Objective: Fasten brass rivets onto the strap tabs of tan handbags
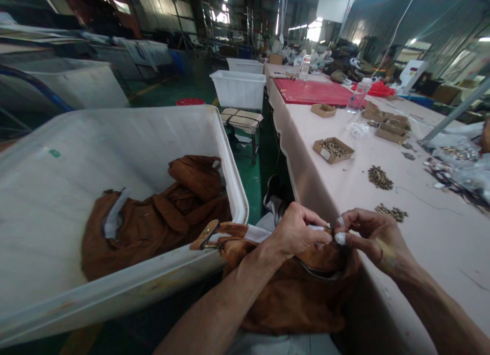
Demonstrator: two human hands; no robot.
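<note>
A brown leather bag (294,299) rests on my lap against the table's side, its zipped opening facing up. My left hand (300,230) is closed on a narrow strap of this bag, near the opening. Just across from it, my right hand (373,237) pinches at the strap's end; white wrapping covers its thumb and index fingertips. Whatever sits between those fingertips is too small to make out. A tan strap end (205,236) with a metal fitting hangs over the rim of the white bin at my left.
More brown bags (153,227) lie inside the large white bin (235,192). On the pink-covered table (314,176) are a carton of small metal fittings (333,150), loose piles of fittings (380,177), a clear bottle (358,97) and a red board (306,92). A stool (242,119) stands beyond.
</note>
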